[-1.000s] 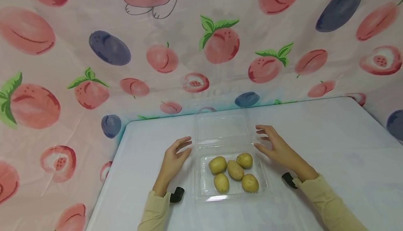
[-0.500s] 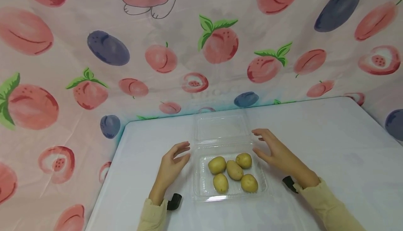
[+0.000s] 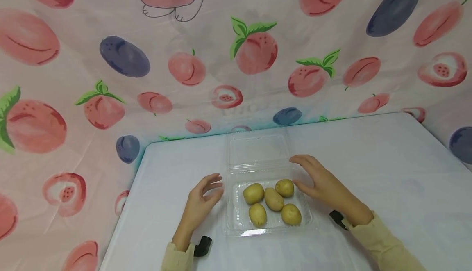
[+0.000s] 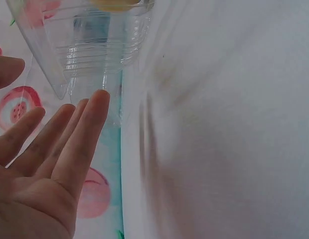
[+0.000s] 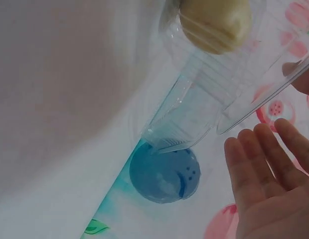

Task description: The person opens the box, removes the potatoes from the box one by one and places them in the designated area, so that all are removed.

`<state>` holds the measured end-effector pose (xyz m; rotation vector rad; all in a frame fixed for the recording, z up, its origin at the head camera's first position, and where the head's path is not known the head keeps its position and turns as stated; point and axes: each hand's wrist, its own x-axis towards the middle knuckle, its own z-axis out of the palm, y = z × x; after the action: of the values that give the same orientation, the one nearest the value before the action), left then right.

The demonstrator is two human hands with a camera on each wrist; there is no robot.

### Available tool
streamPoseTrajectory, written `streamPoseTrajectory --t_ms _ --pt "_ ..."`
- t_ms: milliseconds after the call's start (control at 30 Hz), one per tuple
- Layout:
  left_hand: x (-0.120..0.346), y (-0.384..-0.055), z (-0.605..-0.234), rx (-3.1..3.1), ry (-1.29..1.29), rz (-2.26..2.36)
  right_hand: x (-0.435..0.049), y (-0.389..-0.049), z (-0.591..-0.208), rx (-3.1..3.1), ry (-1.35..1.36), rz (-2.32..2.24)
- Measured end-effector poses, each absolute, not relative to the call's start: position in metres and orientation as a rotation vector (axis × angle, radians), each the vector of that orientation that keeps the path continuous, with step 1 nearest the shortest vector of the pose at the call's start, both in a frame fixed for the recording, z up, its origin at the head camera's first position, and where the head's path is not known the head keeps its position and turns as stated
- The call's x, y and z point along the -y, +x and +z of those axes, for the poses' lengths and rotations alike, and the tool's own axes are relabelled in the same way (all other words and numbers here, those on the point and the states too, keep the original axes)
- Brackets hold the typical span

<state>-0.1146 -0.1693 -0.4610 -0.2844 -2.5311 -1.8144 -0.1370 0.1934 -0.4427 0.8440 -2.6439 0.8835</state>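
A clear plastic clamshell box (image 3: 236, 226) lies on the table with its lid (image 3: 258, 150) folded back toward the wall. Several yellow potatoes (image 3: 274, 199) rest in its base. Just left of the box is my left hand (image 3: 199, 201), fingers loosely bent and holding nothing; in the left wrist view its fingers (image 4: 77, 142) spread near the box's side. My right hand (image 3: 324, 185) hovers at the right rim near the hinge, fingers relaxed. In the right wrist view, its fingers (image 5: 266, 159) are beside the clear rim (image 5: 264, 102); whether they touch it I cannot tell.
A white-covered table (image 3: 387, 172) spreads around the box. Behind it hangs a pink cloth (image 3: 206, 33) printed with fruit, meeting the table's back edge. A dark wrist mount (image 3: 203, 246) sits under the left wrist, another mount (image 3: 338, 219) under the right.
Both hands have come down slightly toward the person. The right hand has also moved left, closer to the box's rim. Box and potatoes stay in place.
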Motion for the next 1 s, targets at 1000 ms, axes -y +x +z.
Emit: streamPoseTrajectory --t_ms 1000 --pt "0.162 -0.107 -0.465 2.621 -0.324 -2.004 -0.179 -0.129 -0.444 2.621 1.026 0.837"
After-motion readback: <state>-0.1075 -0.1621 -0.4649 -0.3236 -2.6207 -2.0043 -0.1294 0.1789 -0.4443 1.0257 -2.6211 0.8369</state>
